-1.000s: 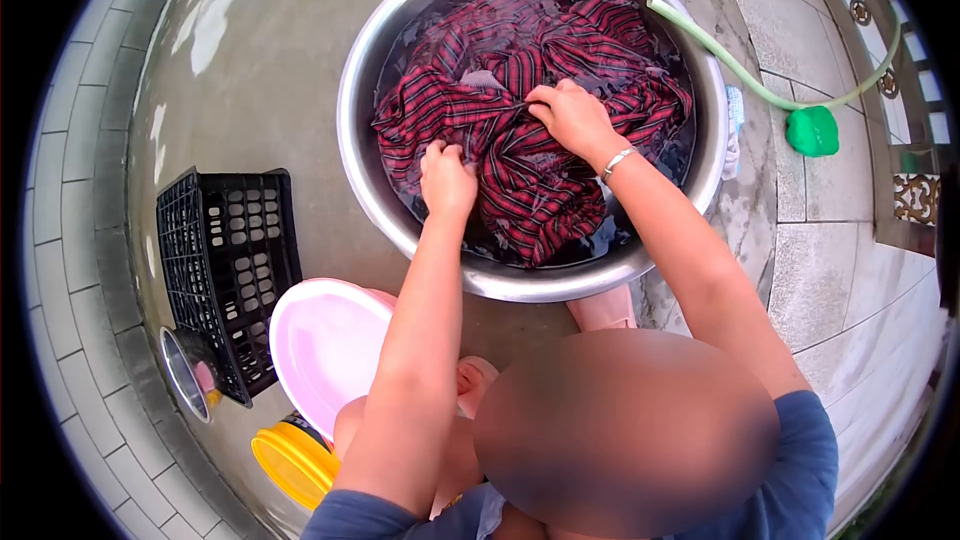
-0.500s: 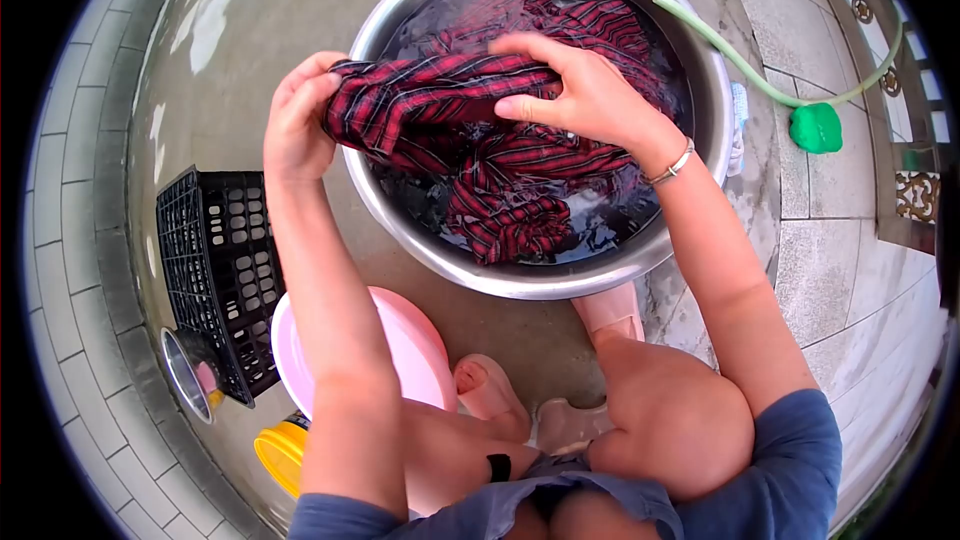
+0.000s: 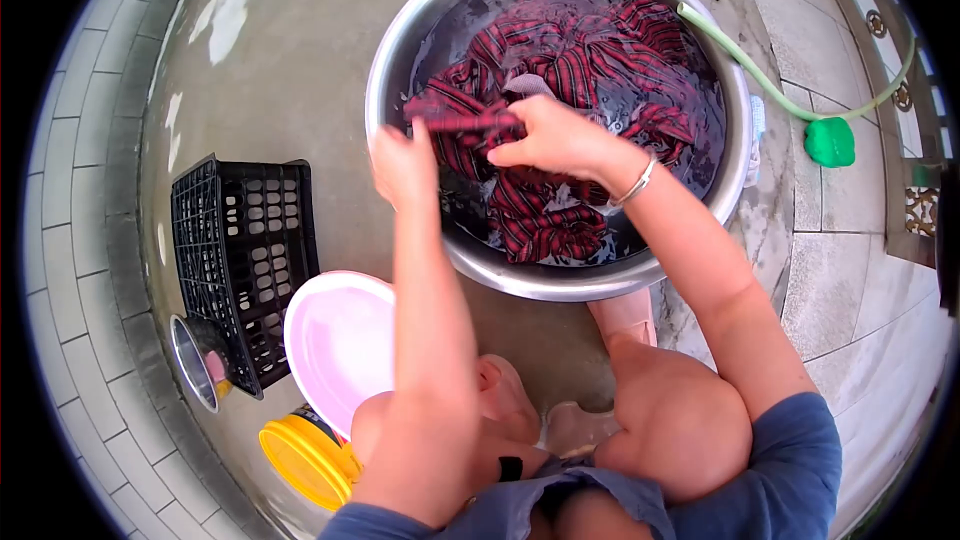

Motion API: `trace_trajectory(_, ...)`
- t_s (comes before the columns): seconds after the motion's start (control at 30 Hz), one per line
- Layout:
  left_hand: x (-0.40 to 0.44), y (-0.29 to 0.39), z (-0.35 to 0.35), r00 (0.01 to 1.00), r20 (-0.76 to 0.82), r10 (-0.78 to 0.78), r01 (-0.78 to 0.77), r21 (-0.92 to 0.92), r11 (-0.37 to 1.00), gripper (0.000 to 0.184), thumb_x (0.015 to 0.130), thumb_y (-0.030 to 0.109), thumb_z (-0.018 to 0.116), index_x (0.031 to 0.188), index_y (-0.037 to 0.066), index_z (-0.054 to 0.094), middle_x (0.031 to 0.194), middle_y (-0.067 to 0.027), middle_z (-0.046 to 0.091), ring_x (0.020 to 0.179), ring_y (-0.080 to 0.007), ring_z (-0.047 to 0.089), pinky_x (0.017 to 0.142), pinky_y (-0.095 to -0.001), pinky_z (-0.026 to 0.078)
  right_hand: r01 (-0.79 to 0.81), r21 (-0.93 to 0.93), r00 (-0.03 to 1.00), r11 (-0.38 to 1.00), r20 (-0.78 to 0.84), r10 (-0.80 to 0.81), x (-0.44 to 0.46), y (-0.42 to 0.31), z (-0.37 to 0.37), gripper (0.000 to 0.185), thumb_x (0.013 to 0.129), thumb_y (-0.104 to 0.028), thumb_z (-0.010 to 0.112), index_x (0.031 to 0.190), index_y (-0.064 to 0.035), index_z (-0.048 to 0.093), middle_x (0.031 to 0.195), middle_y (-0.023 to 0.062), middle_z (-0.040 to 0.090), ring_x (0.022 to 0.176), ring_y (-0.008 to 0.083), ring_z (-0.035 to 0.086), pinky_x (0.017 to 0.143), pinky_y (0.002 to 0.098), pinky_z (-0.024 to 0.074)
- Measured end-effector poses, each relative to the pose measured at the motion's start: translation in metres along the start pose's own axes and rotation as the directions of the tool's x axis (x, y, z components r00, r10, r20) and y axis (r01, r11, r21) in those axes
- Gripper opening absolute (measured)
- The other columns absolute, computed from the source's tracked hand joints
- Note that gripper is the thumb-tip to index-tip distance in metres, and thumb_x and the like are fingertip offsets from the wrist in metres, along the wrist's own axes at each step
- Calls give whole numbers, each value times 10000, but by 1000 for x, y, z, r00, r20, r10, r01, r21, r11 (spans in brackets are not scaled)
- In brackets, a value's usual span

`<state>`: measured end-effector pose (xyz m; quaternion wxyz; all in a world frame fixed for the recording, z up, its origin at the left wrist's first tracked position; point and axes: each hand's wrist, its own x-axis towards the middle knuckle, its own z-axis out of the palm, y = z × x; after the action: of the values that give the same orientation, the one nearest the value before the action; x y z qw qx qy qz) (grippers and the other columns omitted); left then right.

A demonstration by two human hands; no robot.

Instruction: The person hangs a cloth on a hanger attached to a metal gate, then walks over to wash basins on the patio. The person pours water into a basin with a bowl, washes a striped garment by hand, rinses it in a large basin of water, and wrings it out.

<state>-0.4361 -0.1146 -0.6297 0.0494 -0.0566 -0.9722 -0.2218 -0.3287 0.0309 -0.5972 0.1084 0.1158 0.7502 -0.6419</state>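
A large round metal basin [image 3: 395, 25] holds dark water and a soaked red-and-black plaid garment [image 3: 545, 210]. At the basin's left side my left hand [image 3: 405, 168] is closed on a bunched edge of the cloth. My right hand [image 3: 560, 140] pinches the same raised fold, a short span to the right, thumb below and fingers above. The fold stretches between both hands over the water, slightly blurred. A small greyish patch of fabric [image 3: 530, 86] shows just beyond my right fingers. Most of the garment lies spread and crumpled in the water.
Left of the basin stand a black plastic crate [image 3: 265, 240], a small metal bowl [image 3: 185, 365], a pink basin [image 3: 330, 350] and a yellow-lidded bucket [image 3: 300, 465]. A pale green hose [image 3: 745, 60] rests over the right rim, near a green object [image 3: 830, 142].
Both hands have moved lower and closer together, and the lifted cloth has dropped into a narrower fold. My right hand has gone from spread fingers to a closed grip.
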Motion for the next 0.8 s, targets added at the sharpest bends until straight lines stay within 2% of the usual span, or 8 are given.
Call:
trace_trajectory(0.03, -15, -18, 18, 992, 108, -60, 73, -115, 991, 417, 814, 375, 481, 711, -28, 516, 576, -166, 505, 589, -346, 538, 618, -446, 429, 3, 165, 1000, 986, -19, 0, -3, 0, 11, 245, 711, -75, 627, 938, 1, 577, 738, 22, 584, 678, 68, 493, 630, 220, 416)
trace_trajectory(0.07, -29, -38, 37, 885, 425, -190, 371, -395, 841, 425, 849, 361, 436, 676, -18, 520, 506, -124, 489, 483, -284, 523, 534, -388, 443, 7, 327, 999, 945, -37, 6, -8, -1, 21, 231, 725, -66, 609, 947, -9, 578, 719, 15, 580, 664, 65, 489, 608, 221, 415)
trace_trajectory(0.1, -57, -24, 19, 727, 645, -236, 650, -534, 541, 367, 871, 309, 412, 721, 7, 556, 523, -83, 517, 454, -211, 521, 482, -310, 439, -18, 437, 1000, 899, -8, 24, -16, -6, 26, 228, 738, -62, 593, 960, -12, 577, 738, 15, 583, 668, 62, 491, 596, 218, 414)
trace_trajectory(0.23, -99, 1, 22, 906, 421, -45, 405, -892, -199, 287, 880, 262, 432, 962, 11, 545, 840, -92, 578, 755, -176, 575, 686, -281, 468, 191, 483, 980, 855, -51, -190, -51, -31, 60, 266, 806, -57, 535, 1063, 11, 509, 948, 17, 564, 873, 68, 498, 734, 221, 424)
trace_trajectory(0.33, -104, 5, 9, 921, 391, -4, 380, -898, -221, 284, 879, 257, 432, 967, 11, 543, 849, -93, 575, 762, -177, 573, 692, -282, 465, 235, 461, 965, 855, -8, -261, -67, -43, 69, 344, 809, -35, 521, 1137, 13, 430, 1041, 40, 527, 994, 81, 454, 868, 247, 377)
trace_trajectory(0.6, -117, -7, -18, 927, 365, 90, 375, -910, -178, 277, 876, 245, 431, 983, 12, 537, 874, -95, 570, 782, -179, 568, 708, -284, 460, 370, 242, 926, 897, -22, -376, -88, -57, 80, 342, 779, -57, 519, 1099, 19, 426, 922, 149, 576, 895, 186, 570, 773, 291, 441)
trace_trajectory(0.67, -117, -8, -19, 927, 361, 100, 373, -914, -161, 276, 876, 242, 431, 986, 12, 536, 880, -96, 568, 787, -180, 567, 713, -285, 458, 388, 144, 915, 910, 57, -399, -88, -61, 86, 286, 744, -38, 507, 1022, 2, 455, 886, 192, 567, 844, 298, 583, 701, 329, 457)
trace_trajectory(0.8, -118, -7, -19, 926, 358, 117, 373, -915, -155, 274, 874, 236, 431, 994, 12, 533, 892, -97, 566, 796, -181, 564, 721, -286, 455, 333, 226, 913, 915, 166, -373, -99, -51, 96, 282, 726, -36, 485, 1004, 4, 473, 893, 177, 558, 833, 330, 563, 681, 356, 453)
